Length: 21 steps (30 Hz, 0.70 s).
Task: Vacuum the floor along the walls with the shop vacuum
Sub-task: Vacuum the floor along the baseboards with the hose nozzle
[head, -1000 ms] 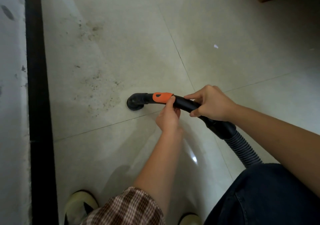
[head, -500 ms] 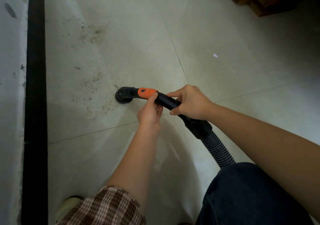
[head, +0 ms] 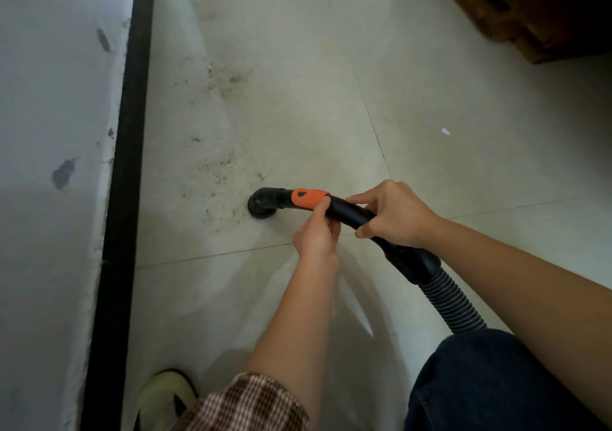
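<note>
With the right hand (head: 394, 213) wrapped round the wand (head: 344, 210) and the left hand (head: 316, 232) pinching it just ahead, keep the nozzle (head: 261, 203) flat, sweeping the grit (head: 212, 179) beyond toward the baseboard (head: 124, 165).

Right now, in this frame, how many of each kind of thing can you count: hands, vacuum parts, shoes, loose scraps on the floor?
Hands: 2, left hand and right hand, both gripping the wand
Vacuum parts: 3, nozzle, wand, ribbed hose
Shoes: 1, shoe
Loose scraps: 1, white scrap
Total: 7
</note>
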Each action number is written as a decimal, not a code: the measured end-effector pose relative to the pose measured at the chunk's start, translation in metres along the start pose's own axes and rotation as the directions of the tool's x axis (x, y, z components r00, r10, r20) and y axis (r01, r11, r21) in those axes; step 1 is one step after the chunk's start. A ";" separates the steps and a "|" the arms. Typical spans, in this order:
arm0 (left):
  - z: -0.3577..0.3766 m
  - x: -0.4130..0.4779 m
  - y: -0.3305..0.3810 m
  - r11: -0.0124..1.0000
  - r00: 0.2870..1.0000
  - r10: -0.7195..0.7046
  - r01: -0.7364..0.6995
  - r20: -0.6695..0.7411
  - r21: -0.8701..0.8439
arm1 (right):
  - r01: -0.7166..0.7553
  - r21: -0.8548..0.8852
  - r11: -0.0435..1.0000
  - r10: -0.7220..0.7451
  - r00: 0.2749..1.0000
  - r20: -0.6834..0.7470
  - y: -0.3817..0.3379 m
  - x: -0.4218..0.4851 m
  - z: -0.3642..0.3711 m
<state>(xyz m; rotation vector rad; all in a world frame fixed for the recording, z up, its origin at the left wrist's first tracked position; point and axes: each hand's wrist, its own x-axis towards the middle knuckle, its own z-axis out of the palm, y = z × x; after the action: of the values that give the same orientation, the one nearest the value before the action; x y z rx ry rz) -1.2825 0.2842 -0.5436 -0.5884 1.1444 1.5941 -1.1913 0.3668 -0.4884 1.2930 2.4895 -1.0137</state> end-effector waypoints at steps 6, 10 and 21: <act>-0.004 -0.006 0.006 0.999 1.000 0.005 -0.006 -0.024 -0.031 | 0.016 0.005 1.000 -0.016 1.000 0.010 -0.008 0.000 0.003; -0.009 -0.007 0.010 0.999 0.998 0.012 -0.013 -0.054 -0.031 | 0.013 0.017 1.000 -0.013 1.000 0.025 -0.013 0.003 0.007; -0.026 -0.005 0.028 0.995 0.991 0.047 -0.057 -0.127 -0.081 | 0.052 0.016 0.999 -0.053 0.995 0.084 -0.034 0.014 0.019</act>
<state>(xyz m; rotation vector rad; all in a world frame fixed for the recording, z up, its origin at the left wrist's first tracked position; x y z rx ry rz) -1.3108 0.2581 -0.5400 -0.7277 1.1970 1.6764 -1.2287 0.3508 -0.4918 1.1681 2.4694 -1.0757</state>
